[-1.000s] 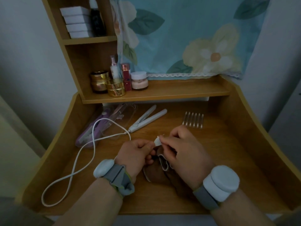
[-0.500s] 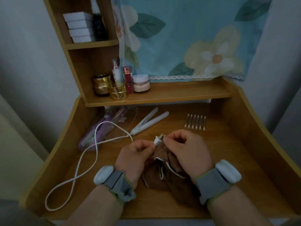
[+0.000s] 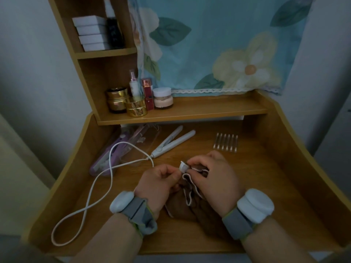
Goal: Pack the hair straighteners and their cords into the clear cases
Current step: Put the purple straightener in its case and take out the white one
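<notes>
Both my left hand (image 3: 159, 182) and right hand (image 3: 212, 173) pinched the white plug (image 3: 183, 166) at mid-frame over the brown pouch (image 3: 187, 205), while the white straightener (image 3: 171, 142) lay up-left (left hand nearer), long axis diagonal.

Both hands meet over the middle of the tabletop (image 3: 256, 186), the left hand (image 3: 157, 182) just left of the right hand (image 3: 214, 177), with a small plug (image 3: 183, 166) between their fingertips. A cloth pouch (image 3: 190, 205) lies on the tabletop under and between them. Behind the hands a straightener (image 3: 171, 142) lies slanted; its cord (image 3: 89, 202) loops away to the left front. Further left, near the back corner, another straightener (image 3: 106, 158) lies in a case (image 3: 140, 141). Right of the slanted straightener, a row of swabs (image 3: 226, 142) lies. Above the back edge runs a shelf (image 3: 209, 111) with jars (image 3: 133, 103) at its left end.
</notes>
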Action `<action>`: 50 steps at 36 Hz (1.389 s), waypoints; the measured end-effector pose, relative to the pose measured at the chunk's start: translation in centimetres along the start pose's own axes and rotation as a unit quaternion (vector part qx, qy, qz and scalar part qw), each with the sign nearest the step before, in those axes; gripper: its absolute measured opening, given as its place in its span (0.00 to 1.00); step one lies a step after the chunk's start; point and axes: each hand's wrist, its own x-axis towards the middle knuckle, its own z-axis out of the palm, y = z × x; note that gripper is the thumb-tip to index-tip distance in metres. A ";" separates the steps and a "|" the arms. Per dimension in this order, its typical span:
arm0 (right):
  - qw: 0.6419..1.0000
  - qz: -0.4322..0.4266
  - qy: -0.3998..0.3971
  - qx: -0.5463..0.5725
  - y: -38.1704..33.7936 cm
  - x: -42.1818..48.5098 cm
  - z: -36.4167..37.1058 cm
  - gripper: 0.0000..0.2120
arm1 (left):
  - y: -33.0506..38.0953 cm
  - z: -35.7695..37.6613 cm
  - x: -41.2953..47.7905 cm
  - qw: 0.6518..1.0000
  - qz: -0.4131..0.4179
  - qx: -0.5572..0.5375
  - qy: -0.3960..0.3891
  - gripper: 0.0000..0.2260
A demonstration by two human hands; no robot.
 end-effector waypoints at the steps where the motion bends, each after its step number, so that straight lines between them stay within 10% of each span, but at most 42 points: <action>1: 1.000 -0.010 0.001 -0.017 0.2 0.1 0.0 0.07 | 0.0 0.0 0.0 1.000 0.002 0.004 -0.005 0.08; 8: 0.998 -0.059 -0.012 -0.005 0.7 0.2 -0.5 0.03 | 0.0 0.0 0.0 1.000 -0.003 -0.005 -0.007 0.09; 15: 0.959 0.090 -0.045 0.266 1.5 0.4 -2.7 0.07 | 0.5 -0.4 -0.1 0.997 -0.008 0.020 -0.074 0.11; 21: 0.970 -0.004 -0.165 0.180 1.2 0.9 -3.1 0.09 | 0.8 -1.1 0.2 0.985 -0.021 0.050 -0.161 0.13; 44: 0.990 -0.111 0.045 0.074 0.6 -0.2 -1.1 0.02 | 0.4 -0.9 0.5 0.990 -0.037 0.010 -0.133 0.14; 50: 0.986 -0.158 0.052 -0.018 0.0 -0.4 0.0 0.15 | 0.2 -0.7 0.8 0.989 -0.057 -0.003 -0.138 0.11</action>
